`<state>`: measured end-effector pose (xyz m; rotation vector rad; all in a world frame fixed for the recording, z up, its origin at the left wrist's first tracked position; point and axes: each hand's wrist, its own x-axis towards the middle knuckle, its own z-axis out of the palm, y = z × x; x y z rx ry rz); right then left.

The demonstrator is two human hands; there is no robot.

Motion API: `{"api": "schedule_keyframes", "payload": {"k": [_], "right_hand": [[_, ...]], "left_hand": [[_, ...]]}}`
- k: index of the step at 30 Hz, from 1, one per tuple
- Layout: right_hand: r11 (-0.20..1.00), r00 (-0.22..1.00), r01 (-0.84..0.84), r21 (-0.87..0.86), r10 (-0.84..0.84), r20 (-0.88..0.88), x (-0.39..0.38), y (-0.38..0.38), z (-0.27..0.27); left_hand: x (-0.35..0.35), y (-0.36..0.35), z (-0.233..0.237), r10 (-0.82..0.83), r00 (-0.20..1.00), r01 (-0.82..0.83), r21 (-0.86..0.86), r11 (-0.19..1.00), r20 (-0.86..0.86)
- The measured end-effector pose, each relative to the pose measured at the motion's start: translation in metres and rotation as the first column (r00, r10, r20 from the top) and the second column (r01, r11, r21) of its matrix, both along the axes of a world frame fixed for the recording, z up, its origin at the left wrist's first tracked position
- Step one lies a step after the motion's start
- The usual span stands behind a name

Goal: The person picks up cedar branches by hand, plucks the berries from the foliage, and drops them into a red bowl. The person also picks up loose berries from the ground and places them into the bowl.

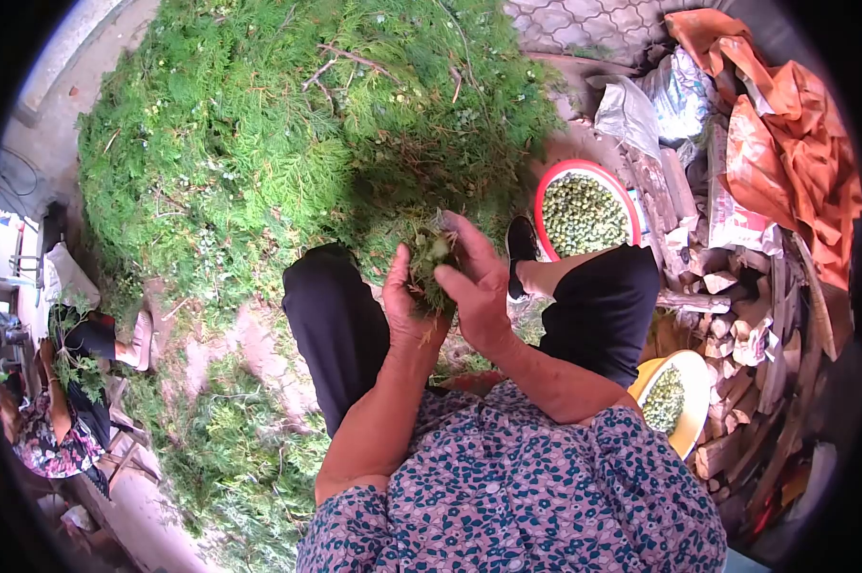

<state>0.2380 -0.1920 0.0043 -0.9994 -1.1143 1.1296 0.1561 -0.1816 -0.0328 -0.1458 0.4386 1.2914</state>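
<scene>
Green sprig [433, 260] pinched by fingers of left hand [404, 298] and right hand [481, 286], earthen yard [232, 346], branch heap [259, 124], red basin [584, 165]

Rural yard: paved ground [584, 24], heaped green cuttings [259, 134], stacked firewood [736, 382]

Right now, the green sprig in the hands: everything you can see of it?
The sprig is a small bunch of feathery green foliage, fresh-looking, with pale green round cones near its top. It stands roughly upright, its lower end hanging below the grip. The left hand wraps it from one side, the right hand pinches it from the other. Behind it lies a heap of the same greenery.
</scene>
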Motion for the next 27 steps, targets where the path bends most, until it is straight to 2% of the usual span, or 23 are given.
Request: {"api": "schedule_keyframes", "payload": {"k": [1,3,4,6,7,9,13,15,16,18,19,21,22,25,26,27], "right_hand": [[1.000,1.000,-0.001,0.001,0.001,0.000,0.001,0.001,-0.001],[0.997,0.989,-0.004,0.071,-0.006,0.150,0.004,0.002,-0.002],[0.997,0.989,-0.005,0.071,-0.006,0.150,0.006,0.003,-0.002],[0.988,0.953,0.001,0.157,-0.048,0.298,0.010,0.006,-0.002],[0.988,0.953,0.001,0.157,-0.048,0.298,0.010,0.006,-0.002],[0.994,0.989,0.074,0.079,-0.083,0.123,0.009,0.005,0.000],[0.991,0.982,0.118,0.056,-0.125,0.140,0.010,0.004,-0.006],[0.987,0.950,0.114,0.111,-0.141,0.280,0.008,0.003,-0.002],[0.988,0.949,0.116,0.106,-0.141,0.281,0.009,0.003,-0.004],[0.994,0.993,0.112,-0.009,-0.112,0.038,0.011,0.004,-0.010],[0.994,0.993,0.113,-0.012,-0.112,0.039,0.011,0.007,-0.010],[0.989,0.941,0.112,-0.099,-0.138,-0.308,0.012,0.013,-0.008],[0.987,0.917,0.099,-0.124,-0.139,-0.373,0.012,0.013,-0.002],[0.992,0.877,0.054,-0.111,-0.100,-0.469,0.011,0.015,0.007],[0.992,0.877,0.053,-0.111,-0.100,-0.469,0.014,0.016,0.004],[0.995,0.925,0.027,-0.100,-0.063,-0.376,0.018,0.016,-0.001]], "left_hand": [[0.000,0.000,-0.003,0.001,1.000,-0.001,0.001,1.000,0.000],[-0.001,0.000,-0.006,0.013,1.000,-0.014,0.067,0.998,0.026],[0.000,0.001,-0.003,0.013,1.000,-0.015,0.067,0.998,0.026],[0.000,0.000,0.004,0.004,0.998,-0.007,0.058,0.998,0.064],[0.000,0.001,0.006,0.004,0.998,-0.007,0.058,0.998,0.064],[0.000,0.002,0.007,-0.001,0.998,0.001,-0.007,1.000,0.067],[-0.004,0.003,0.003,0.002,0.999,-0.003,0.017,1.000,0.048],[-0.005,0.005,-0.001,0.017,0.997,-0.021,0.048,0.999,0.072],[-0.005,0.006,-0.001,0.016,0.997,-0.019,0.043,0.999,0.073],[-0.005,0.007,-0.001,0.022,0.991,-0.031,0.061,0.998,0.133],[-0.005,0.007,0.002,0.022,0.991,-0.030,0.058,0.998,0.133],[-0.003,0.007,0.010,0.017,0.991,-0.015,-0.015,1.000,0.133],[-0.001,0.008,0.011,0.029,0.994,-0.030,0.004,1.000,0.106],[-0.003,0.011,0.002,0.044,0.992,-0.048,0.030,0.998,0.119],[-0.004,0.011,0.002,0.045,0.992,-0.048,0.029,0.998,0.119],[-0.005,0.011,0.004,0.062,0.994,-0.065,0.026,0.998,0.085]]}}
